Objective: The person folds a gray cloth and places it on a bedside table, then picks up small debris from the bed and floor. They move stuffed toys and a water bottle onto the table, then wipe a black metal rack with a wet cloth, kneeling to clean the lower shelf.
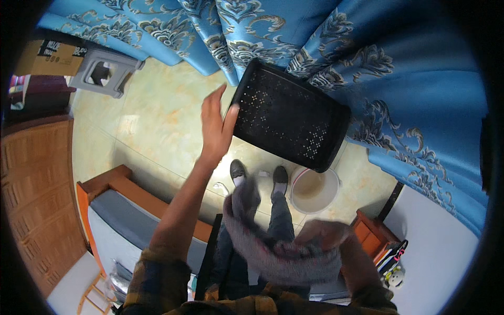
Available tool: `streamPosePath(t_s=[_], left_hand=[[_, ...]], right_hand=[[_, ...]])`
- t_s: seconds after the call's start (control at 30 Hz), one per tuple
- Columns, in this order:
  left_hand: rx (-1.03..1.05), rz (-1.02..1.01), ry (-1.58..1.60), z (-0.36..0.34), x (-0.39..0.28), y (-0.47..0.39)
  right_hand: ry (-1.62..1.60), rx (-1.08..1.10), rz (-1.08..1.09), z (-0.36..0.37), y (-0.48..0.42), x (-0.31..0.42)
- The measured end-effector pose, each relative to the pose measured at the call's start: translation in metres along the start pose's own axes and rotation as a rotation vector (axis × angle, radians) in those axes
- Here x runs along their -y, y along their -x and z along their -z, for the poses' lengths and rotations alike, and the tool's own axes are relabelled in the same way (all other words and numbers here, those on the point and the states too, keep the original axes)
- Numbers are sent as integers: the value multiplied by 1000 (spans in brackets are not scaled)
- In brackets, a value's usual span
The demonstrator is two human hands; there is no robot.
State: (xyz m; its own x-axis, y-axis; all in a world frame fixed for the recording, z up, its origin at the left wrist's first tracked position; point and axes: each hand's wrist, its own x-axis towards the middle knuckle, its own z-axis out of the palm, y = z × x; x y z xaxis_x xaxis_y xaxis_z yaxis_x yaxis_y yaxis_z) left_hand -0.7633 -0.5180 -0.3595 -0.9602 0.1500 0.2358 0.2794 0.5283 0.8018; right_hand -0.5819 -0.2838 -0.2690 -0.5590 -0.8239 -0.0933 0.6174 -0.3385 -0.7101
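Note:
A black plastic basket [287, 114] with small cut-out patterns is tilted in front of me against the curtain. At its left side, my left hand [218, 126] has its fingers apart, with the thumb at the basket's edge. My right hand [325, 236], blurred by motion, grips a grey cloth [275, 256] that swings out over my legs. Whether the left hand bears any of the basket's weight, I cannot tell. Below the basket's lower right corner, a white bucket [315, 191] of murky water stands on the floor.
Blue patterned curtains [260, 35] hang ahead. A grey plastic stool [104, 73] and a cardboard box [49, 57] are at the far left. A wooden bed frame [118, 177] with a mattress lies at the lower left, and a small reddish-brown cabinet [374, 236] at the lower right.

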Motion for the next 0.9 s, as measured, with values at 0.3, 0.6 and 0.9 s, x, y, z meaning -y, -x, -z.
streamPosePath(t_s=[0.3,0.6,0.9], left_hand=[[635,845,772,-3,-105,201],[209,1220,1481,-32,-166,169],[-140,291,-54,-4,1,81]], right_hand=[[874,-508,-387,-11,-1,15],[570,-871,-77,8,13,-42],[1391,-902,223,110,-115,51]])
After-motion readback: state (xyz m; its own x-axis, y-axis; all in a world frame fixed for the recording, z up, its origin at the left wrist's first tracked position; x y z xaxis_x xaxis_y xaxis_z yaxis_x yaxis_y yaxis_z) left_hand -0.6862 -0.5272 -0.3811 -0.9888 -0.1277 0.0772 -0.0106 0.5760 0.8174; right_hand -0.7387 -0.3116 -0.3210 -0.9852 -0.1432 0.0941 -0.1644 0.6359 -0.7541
